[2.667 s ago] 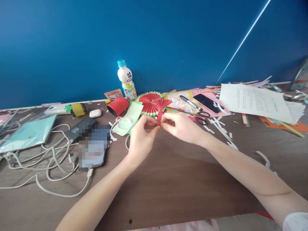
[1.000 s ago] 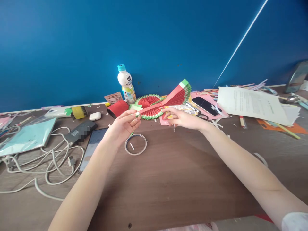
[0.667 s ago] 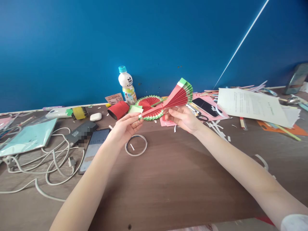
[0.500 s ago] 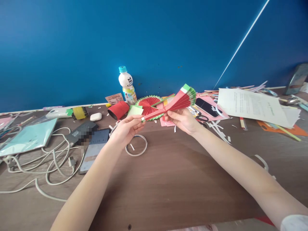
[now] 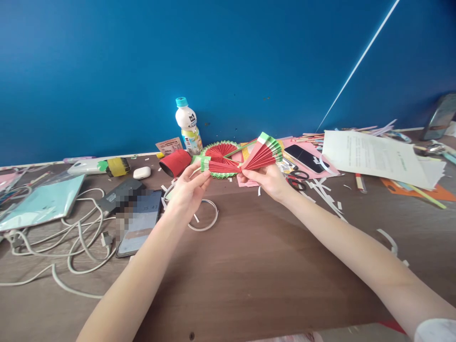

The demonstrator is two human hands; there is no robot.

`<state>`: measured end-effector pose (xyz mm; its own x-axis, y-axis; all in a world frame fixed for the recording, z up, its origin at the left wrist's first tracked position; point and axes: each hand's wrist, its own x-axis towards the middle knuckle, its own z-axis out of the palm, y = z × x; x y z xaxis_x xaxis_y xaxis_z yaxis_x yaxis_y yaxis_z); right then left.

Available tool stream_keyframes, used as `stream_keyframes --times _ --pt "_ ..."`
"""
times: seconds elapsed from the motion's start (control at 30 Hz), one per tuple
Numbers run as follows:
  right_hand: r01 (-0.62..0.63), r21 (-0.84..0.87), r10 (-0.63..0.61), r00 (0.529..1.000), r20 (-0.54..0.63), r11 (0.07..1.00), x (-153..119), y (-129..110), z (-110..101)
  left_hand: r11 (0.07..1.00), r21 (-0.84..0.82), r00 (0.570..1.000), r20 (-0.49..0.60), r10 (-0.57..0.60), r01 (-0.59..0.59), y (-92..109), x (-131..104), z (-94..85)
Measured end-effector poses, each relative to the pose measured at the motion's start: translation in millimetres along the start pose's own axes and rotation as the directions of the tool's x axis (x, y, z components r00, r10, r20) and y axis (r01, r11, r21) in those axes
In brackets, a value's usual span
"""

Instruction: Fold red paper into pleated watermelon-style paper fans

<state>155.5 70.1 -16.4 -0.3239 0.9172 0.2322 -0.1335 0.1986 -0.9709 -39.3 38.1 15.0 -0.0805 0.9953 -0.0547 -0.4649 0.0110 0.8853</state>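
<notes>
A pleated paper fan (image 5: 262, 154), red with a white and green border, is held up above the table between both hands. My left hand (image 5: 188, 190) pinches its narrower, left green-edged end. My right hand (image 5: 265, 180) grips it near the middle, where the pleats gather, and the right part spreads upward in a wedge. Behind it lies a round pleated paper disc (image 5: 219, 151), red with a green rim and partly hidden by the fan. A red cup-like object (image 5: 175, 163) lies on its side left of the disc.
A bottle (image 5: 188, 126) stands by the blue wall. Left are tangled white cables (image 5: 83, 237), a phone (image 5: 140, 228) and an earbud case (image 5: 141, 172). Scissors (image 5: 297, 179), another phone (image 5: 306, 157), paper strips and a printed sheet (image 5: 370, 159) lie right.
The fan's left part has opened from a folded strip into visible pleats. Its right part has dipped and moved slightly left. My left hand has shifted a little.
</notes>
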Motion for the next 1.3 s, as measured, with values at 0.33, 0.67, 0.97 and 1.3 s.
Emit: stream_keyframes --times 0.33,0.67,0.97,1.3 --pt "-0.010 0.180 0.002 0.999 0.042 0.984 -6.5 9.6 17.4 0.979 -0.162 0.991 -0.024 -0.133 0.128 -29.1 -11.2 14.3" --pt "-0.040 0.071 0.032 0.994 0.109 0.997 -8.2 11.4 18.5 0.999 0.047 1.000 0.008 0.009 -0.009 -27.6 -10.3 6.0" --pt "-0.097 0.010 0.094 0.985 0.141 0.995 -10.0 8.2 20.3 0.960 0.266 0.996 0.045 0.081 -0.090 -26.6 -9.5 2.0" --pt "-0.127 -0.027 0.129 0.970 0.204 0.992 -10.7 5.4 19.5 0.889 0.442 0.993 0.054 0.106 -0.119 -25.1 -10.9 2.3"
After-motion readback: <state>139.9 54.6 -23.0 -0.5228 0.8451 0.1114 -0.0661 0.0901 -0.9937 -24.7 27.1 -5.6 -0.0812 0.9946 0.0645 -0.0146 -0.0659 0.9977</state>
